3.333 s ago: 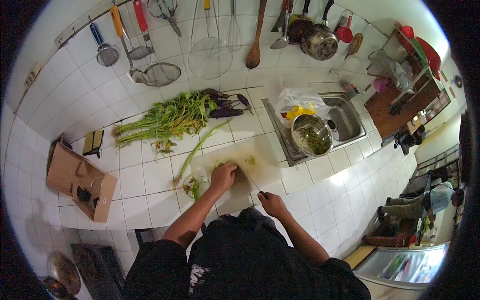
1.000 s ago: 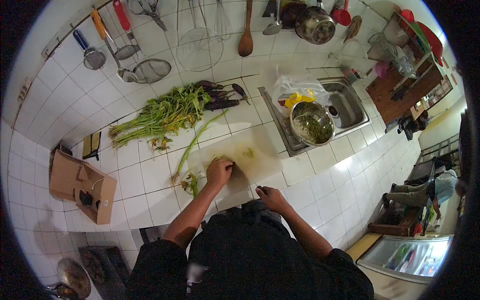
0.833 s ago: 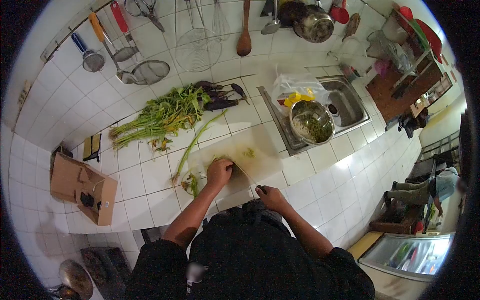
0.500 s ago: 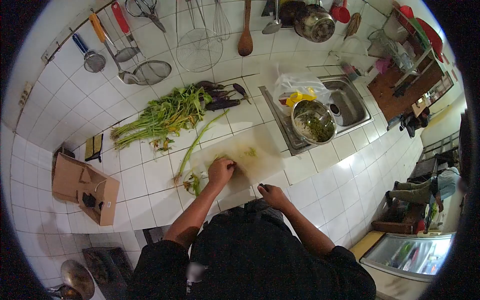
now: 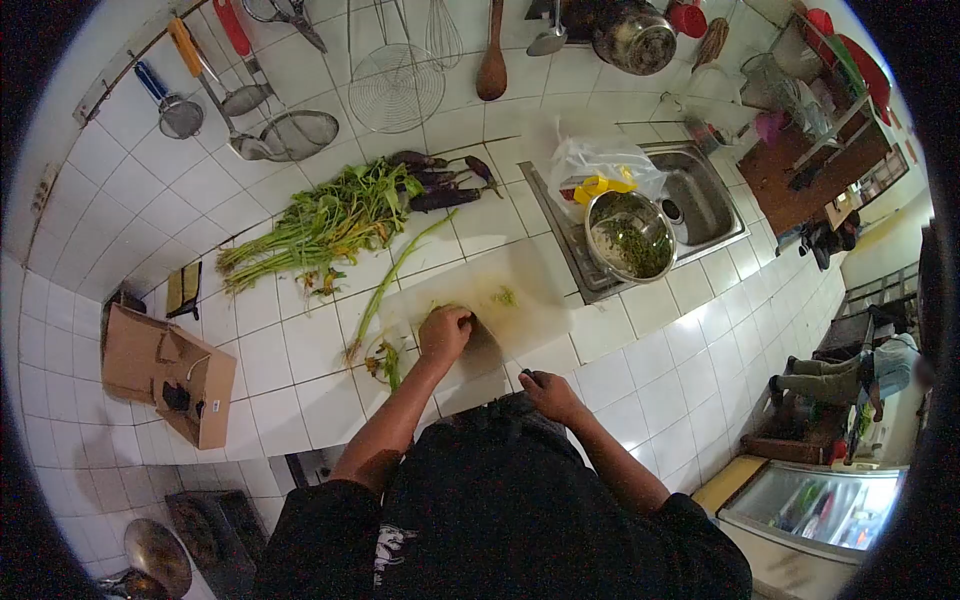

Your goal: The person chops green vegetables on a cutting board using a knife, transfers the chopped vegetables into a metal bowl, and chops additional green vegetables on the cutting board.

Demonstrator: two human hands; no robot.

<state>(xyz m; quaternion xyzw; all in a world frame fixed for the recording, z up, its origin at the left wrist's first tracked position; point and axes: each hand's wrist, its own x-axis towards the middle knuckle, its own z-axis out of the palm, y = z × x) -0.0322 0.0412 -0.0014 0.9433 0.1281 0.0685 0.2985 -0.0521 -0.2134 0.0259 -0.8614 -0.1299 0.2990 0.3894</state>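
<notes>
"White tile covers the desk [image 5: 265, 357]. Where are the hands on it?"

"The left hand [image 5: 446, 335] is on the board [image 5: 535, 300], narrow, its fingers curled down. A trace of green shows beside the fingers, but I can't tell what they pinch. The right hand [image 5: 552, 395] is closed round the handle of the knife [image 5: 527, 373], at the board's near edge."

"And the greens?"

"Chopped bits [image 5: 503, 297] lie on the board, past the knife. One long stalk [image 5: 385, 286] lies just left of the board, with leafy scraps [image 5: 388, 366] by its near end. The bunch [image 5: 340, 215] is beyond the board, touching the eggplants [image 5: 435, 199]; the bowl [image 5: 632, 238] of cut greens is to the board's right."

"How would the stalk handle?"

"Light, I'd say, firm but bendy, perhaps slick if wet. It looks long enough to flop, so hold it mid-length; the leafy scraps would bruise sooner."

"The knife?"

"Stiff and thin-bladed, I'd judge. Only the handle suits a full grip, and curled fingertips suit the other side."
</notes>
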